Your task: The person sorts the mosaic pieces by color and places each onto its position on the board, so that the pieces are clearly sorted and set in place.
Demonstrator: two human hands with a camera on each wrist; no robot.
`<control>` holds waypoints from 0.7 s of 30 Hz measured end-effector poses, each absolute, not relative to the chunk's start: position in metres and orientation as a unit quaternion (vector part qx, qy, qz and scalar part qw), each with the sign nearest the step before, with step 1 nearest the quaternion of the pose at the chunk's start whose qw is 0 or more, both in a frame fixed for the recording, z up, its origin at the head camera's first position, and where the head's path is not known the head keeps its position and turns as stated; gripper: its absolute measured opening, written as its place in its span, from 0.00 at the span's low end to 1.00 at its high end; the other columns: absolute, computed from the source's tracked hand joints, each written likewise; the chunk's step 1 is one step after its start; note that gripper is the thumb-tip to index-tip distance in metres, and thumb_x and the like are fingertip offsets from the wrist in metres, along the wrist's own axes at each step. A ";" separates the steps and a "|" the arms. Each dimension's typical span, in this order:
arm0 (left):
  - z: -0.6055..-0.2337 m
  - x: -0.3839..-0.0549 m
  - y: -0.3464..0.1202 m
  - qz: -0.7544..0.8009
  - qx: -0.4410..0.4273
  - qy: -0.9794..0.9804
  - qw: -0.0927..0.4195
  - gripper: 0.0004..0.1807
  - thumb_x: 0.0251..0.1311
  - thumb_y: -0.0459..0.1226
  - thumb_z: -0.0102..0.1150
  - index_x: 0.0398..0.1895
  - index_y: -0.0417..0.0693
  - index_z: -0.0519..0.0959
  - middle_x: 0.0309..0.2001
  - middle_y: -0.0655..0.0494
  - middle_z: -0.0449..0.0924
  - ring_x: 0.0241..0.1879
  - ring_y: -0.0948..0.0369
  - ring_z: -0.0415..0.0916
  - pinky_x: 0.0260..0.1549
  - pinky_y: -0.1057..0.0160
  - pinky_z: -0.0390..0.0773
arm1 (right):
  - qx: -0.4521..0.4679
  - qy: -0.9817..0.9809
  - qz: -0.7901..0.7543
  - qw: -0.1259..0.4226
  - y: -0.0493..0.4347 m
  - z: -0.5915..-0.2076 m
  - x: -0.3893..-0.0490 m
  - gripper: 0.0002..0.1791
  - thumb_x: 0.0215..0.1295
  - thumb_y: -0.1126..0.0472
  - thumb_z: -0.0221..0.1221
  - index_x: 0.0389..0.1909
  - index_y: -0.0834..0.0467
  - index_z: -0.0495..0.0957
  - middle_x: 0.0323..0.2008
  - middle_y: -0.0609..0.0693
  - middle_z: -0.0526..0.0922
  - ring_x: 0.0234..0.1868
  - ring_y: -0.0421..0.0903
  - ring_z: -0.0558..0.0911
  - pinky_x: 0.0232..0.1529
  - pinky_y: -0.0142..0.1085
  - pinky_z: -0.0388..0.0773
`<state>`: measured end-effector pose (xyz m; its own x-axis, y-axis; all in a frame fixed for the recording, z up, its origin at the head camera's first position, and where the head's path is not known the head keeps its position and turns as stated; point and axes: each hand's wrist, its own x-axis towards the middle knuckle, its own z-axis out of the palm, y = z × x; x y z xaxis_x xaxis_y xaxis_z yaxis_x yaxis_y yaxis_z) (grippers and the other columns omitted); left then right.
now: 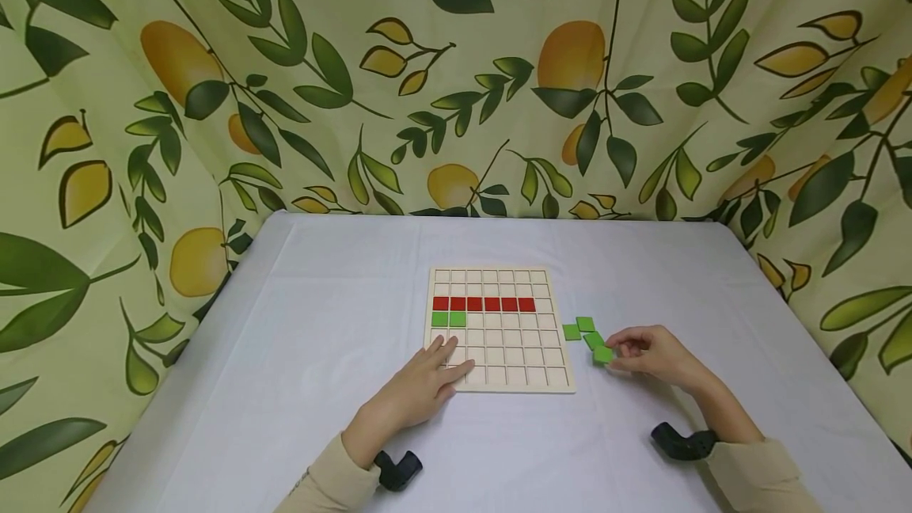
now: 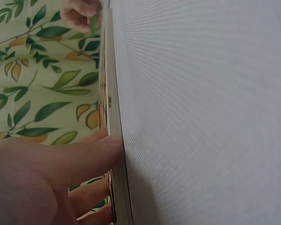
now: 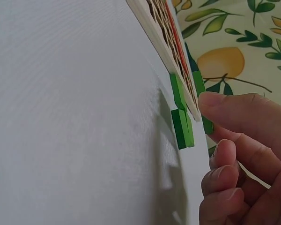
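A pale wooden grid board [image 1: 506, 377] lies flat on the table. Several red square tiles [image 1: 484, 304] fill most of its third row from the back, and two green tiles [image 1: 449, 319] sit at the left of the row in front. My left hand [image 1: 422, 382] rests with extended fingers on the board's front left, its thumb [image 2: 93, 157] at the front edge. Right of the board, my right hand [image 1: 655, 355] pinches a green square tile [image 3: 203, 103] between thumb and fingers. Other loose green tiles [image 1: 584, 324] lie just beside the board's right edge.
A white cloth [image 1: 342, 283] covers the table. Behind it and along the sides hangs a curtain [image 1: 285, 141] with a leaf and fruit pattern. Each wrist wears a black device, one on the left [image 1: 399, 470] and one on the right [image 1: 684, 442].
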<state>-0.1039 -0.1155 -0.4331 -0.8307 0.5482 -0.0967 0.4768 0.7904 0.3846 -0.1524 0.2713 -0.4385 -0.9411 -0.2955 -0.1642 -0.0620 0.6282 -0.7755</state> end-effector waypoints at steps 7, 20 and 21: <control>-0.433 -0.103 -0.116 0.173 0.274 0.941 0.100 0.24 0.68 0.36 0.52 0.67 0.56 0.70 0.74 0.42 0.59 0.75 0.42 0.53 0.70 0.42 0.62 | -0.092 0.892 -0.418 0.147 0.265 -0.437 -0.156 0.19 0.50 0.65 0.70 0.42 0.70 0.81 0.26 0.48 0.73 0.27 0.32 0.69 0.25 0.24 0.68; -0.431 -0.103 -0.116 0.173 0.277 0.940 0.097 0.24 0.67 0.36 0.52 0.67 0.54 0.70 0.73 0.41 0.60 0.74 0.41 0.54 0.70 0.41 0.63 | -0.119 0.894 -0.411 0.135 0.254 -0.433 -0.162 0.17 0.51 0.66 0.69 0.41 0.69 0.81 0.26 0.48 0.72 0.27 0.32 0.68 0.25 0.25 0.66; -0.431 -0.103 -0.116 0.172 0.278 0.940 0.096 0.24 0.67 0.36 0.52 0.67 0.54 0.70 0.73 0.41 0.60 0.74 0.41 0.54 0.70 0.41 0.63 | -0.122 0.894 -0.410 0.133 0.254 -0.433 -0.162 0.16 0.51 0.66 0.69 0.41 0.69 0.81 0.26 0.48 0.72 0.27 0.32 0.68 0.25 0.25 0.66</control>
<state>-0.1026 -0.1160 -0.4308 -0.8271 0.5555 -0.0856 0.4893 0.7866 0.3766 -0.1624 0.2535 -0.4327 -0.9347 -0.3277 -0.1378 -0.1092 0.6336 -0.7659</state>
